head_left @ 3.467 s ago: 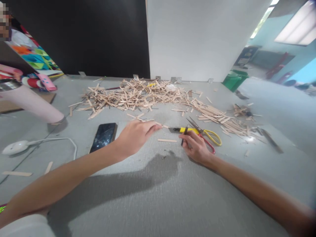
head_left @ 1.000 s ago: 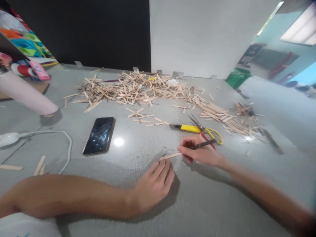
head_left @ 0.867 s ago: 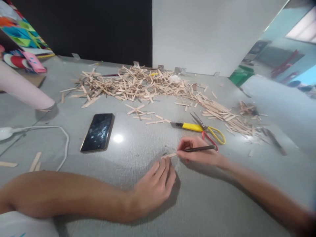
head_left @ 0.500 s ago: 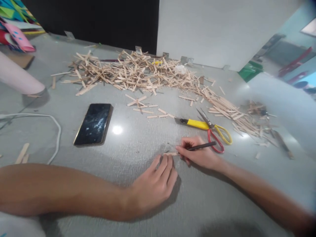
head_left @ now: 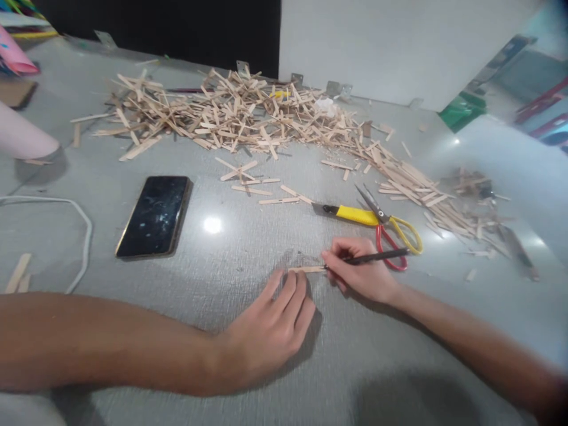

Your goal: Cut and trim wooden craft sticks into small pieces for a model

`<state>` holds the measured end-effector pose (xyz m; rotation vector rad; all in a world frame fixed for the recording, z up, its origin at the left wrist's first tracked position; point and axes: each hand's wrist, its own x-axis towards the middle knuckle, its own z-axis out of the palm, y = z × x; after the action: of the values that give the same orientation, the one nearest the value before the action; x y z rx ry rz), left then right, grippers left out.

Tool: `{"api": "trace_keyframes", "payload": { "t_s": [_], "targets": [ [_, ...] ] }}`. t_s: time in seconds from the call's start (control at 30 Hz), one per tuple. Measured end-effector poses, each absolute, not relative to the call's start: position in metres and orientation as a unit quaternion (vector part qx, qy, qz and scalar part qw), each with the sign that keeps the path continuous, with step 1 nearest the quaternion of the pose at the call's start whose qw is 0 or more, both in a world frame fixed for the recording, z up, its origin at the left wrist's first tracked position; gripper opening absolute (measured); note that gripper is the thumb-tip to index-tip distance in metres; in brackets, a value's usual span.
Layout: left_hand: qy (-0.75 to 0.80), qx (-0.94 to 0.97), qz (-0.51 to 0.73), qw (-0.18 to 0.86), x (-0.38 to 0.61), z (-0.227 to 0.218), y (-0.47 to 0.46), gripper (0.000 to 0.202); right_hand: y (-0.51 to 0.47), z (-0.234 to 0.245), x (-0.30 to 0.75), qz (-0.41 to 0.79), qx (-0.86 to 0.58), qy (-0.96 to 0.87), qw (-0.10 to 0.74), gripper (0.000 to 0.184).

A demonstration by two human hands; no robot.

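Stick of pale wood (head_left: 314, 270) lies just below and right of the frame's center, touched by the bent fingers of the left hand (head_left: 275, 325), now lower than seconds earlier (thumb hidden, pinch untellable), while the right hand (head_left: 357, 269) pinches a dark pen (head_left: 377, 257), formerly near upright, now slanted, at its right end.

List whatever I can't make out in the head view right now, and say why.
In the head view:
- Wooden stick: partly covered by the left hand's fingertips; any mark on it is too small to tell.
- Dark pen-like tool: partly hidden by the right hand; pen or pencil, unclear.
- Phone: screen content blurred.
- Pink cylinder: cut off by the left edge.
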<state>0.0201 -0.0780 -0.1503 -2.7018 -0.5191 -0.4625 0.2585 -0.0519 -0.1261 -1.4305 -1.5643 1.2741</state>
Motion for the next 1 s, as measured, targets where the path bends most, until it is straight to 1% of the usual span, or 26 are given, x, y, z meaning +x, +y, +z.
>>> {"api": "trace_keyframes", "payload": {
  "t_s": [0.1, 0.13, 0.17, 0.27, 0.3, 0.33, 0.43, 0.57, 0.63, 0.7, 0.83, 0.9, 1.0],
  "targets": [
    [-0.18, -0.954, -0.164, 0.176, 0.02, -0.152, -0.078, 0.029, -0.046, -0.117, 0.261, 0.499, -0.543, -0.56, 0.376, 0.033],
    [-0.181, -0.954, -0.165, 0.175, 0.02, -0.152, -0.078, 0.028, -0.044, -0.115, 0.262, 0.506, -0.541, -0.55, 0.385, 0.032],
    [-0.182, -0.954, -0.163, 0.172, 0.02, -0.152, -0.077, 0.028, -0.042, -0.113, 0.263, 0.522, -0.535, -0.537, 0.391, 0.035],
    [-0.186, -0.957, -0.159, 0.156, 0.021, -0.152, -0.076, 0.029, -0.04, -0.11, 0.268, 0.605, -0.49, -0.485, 0.398, 0.065],
    [-0.183, -0.958, -0.161, 0.151, 0.021, -0.151, -0.076, 0.03, -0.04, -0.109, 0.269, 0.633, -0.472, -0.468, 0.396, 0.072],
    [-0.183, -0.959, -0.162, 0.147, 0.022, -0.152, -0.075, 0.032, -0.041, -0.108, 0.27, 0.656, -0.456, -0.454, 0.395, 0.074],
    [-0.194, -0.957, -0.166, 0.141, 0.023, -0.153, -0.074, 0.036, -0.042, -0.106, 0.27, 0.688, -0.423, -0.437, 0.395, 0.068],
    [-0.158, -0.961, -0.171, 0.148, 0.022, -0.154, -0.071, 0.035, -0.045, -0.105, 0.269, 0.674, -0.415, -0.463, 0.399, 0.065],
    [-0.122, -0.964, -0.183, 0.148, 0.022, -0.154, -0.07, 0.031, -0.046, -0.106, 0.269, 0.656, -0.414, -0.486, 0.404, 0.067],
    [-0.105, -0.965, -0.194, 0.143, 0.022, -0.153, -0.069, 0.028, -0.047, -0.108, 0.27, 0.647, -0.411, -0.49, 0.415, 0.073],
    [-0.122, -0.963, -0.193, 0.142, 0.023, -0.154, -0.07, 0.03, -0.047, -0.111, 0.273, 0.663, -0.407, -0.459, 0.428, 0.086],
    [-0.15, -0.961, -0.185, 0.142, 0.024, -0.156, -0.072, 0.032, -0.047, -0.111, 0.274, 0.688, -0.394, -0.441, 0.421, 0.087],
    [-0.189, -0.958, -0.171, 0.131, 0.024, -0.158, -0.073, 0.039, -0.045, -0.109, 0.275, 0.725, -0.382, -0.422, 0.386, 0.083]
  ]
}}
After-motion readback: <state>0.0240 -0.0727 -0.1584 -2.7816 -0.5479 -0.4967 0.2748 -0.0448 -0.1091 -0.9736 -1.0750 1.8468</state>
